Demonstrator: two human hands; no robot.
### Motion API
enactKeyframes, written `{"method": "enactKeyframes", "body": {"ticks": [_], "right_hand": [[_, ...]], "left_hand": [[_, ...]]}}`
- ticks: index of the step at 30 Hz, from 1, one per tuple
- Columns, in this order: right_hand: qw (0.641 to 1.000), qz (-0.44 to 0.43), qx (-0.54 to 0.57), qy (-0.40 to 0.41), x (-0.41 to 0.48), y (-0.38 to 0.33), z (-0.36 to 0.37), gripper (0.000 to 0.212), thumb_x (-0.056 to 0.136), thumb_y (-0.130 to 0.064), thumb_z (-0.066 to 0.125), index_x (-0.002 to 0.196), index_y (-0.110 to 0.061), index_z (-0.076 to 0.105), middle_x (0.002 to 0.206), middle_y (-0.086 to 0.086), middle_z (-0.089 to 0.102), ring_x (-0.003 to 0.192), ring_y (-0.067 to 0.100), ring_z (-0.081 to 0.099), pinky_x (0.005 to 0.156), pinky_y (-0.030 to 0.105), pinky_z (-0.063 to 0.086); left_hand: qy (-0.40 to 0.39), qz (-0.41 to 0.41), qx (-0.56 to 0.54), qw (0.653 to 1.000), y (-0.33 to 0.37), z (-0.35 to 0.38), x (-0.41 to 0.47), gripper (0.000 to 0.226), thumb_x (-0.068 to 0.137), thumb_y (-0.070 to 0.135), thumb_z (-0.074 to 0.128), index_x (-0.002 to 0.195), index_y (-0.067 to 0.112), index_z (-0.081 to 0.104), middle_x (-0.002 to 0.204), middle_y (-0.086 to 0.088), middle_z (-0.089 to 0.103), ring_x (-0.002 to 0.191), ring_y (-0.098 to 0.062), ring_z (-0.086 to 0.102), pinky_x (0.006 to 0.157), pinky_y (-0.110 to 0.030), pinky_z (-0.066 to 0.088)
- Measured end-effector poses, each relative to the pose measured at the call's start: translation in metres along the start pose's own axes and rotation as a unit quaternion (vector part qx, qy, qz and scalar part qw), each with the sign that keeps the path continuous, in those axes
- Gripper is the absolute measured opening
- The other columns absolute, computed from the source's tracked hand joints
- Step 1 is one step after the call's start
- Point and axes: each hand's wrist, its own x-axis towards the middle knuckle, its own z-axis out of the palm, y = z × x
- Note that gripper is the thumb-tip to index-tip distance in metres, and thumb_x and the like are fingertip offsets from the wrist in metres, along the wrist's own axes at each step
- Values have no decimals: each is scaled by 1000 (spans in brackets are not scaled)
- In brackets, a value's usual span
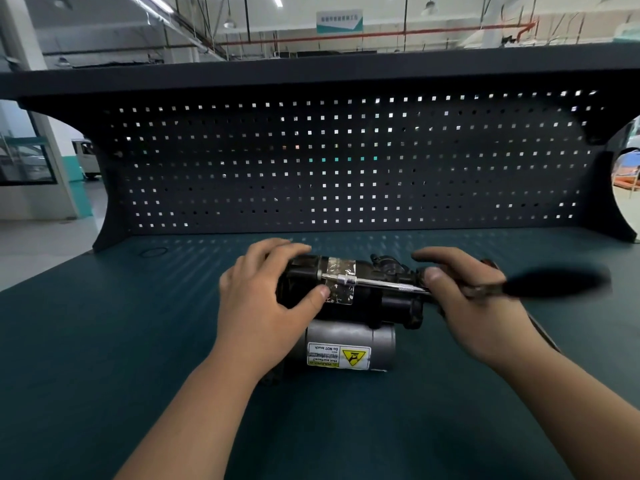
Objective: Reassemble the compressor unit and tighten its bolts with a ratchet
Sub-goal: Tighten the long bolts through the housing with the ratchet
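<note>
Dark teal matting covers the bench top [104, 341], and a perforated steel back panel [346, 168] is stood up behind it, well beyond both grips. One compressor unit [391, 306] is laid on its side in the middle of the mat, right under the hands. The black body is on top and the silver cylinder is below, with one yellow warning label [337, 355] facing the camera. It's probably laid that way so the bolt end can be reached sideways with the tool.

Two hands are counted. The left hand [263, 296] is wrapped over the left end of the black body with the thumb pressed on a taped patch [341, 266], so the unit is presumably being braced against twisting.

The right hand [464, 296] is closed around the head end of one ratchet [554, 282]. Its black handle sticks out to the right of that grip and is blurred, so a swing is likely.

From that grip one thin extension bar [391, 284] is run leftwards along the body to one chrome socket [346, 279], close to the left thumb. Whether the socket is seated on a bolt can't be told, and no loose bolts are spotted.

One thin dark ring [152, 251] is lying flat well off to the left of the left hand. It's possibly a seal not fitted yet.
</note>
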Motion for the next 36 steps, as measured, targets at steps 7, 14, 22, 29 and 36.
{"method": "enactKeyframes", "body": {"ticks": [7,14,22,29,36], "right_hand": [[935,276,195,-107,12,-12,-3,39,97,-39,48,81,-10,69,56,8,56,42,21,46,47,32,41],[870,322,366,-75,12,-16,4,36,99,-38,45,104,-12,70,101,6,75,80,20,73,68,41,59],[854,293,412,-124,10,-19,1,37,98,-26,44,96,-8,76,105,9,74,87,24,73,84,48,52],[963,192,168,-90,-2,-23,-3,29,97,-26,48,90,-31,76,93,-12,75,91,4,68,82,30,52],[986,-153,-68,12,-8,-12,-3,17,90,-32,48,89,-25,63,83,-16,60,84,-4,56,73,3,36]], "left_hand": [[1,16,-13,1000,3,1,2,29,72,56,57,100,52,53,114,29,46,105,9,32,101,-30,20],[-48,-75,-97,991,-3,-15,9,81,55,61,74,124,65,33,125,39,42,117,6,44,91,-24,39],[-64,-39,-57,996,0,-13,13,65,60,64,65,119,70,37,114,49,41,112,4,33,96,-30,28],[-101,-4,-65,993,-5,-17,18,28,69,55,64,95,59,54,112,36,52,111,-3,40,102,-37,31],[-113,2,-69,991,-2,-22,16,30,77,41,70,97,56,54,115,38,47,115,1,35,106,-39,28]]}}
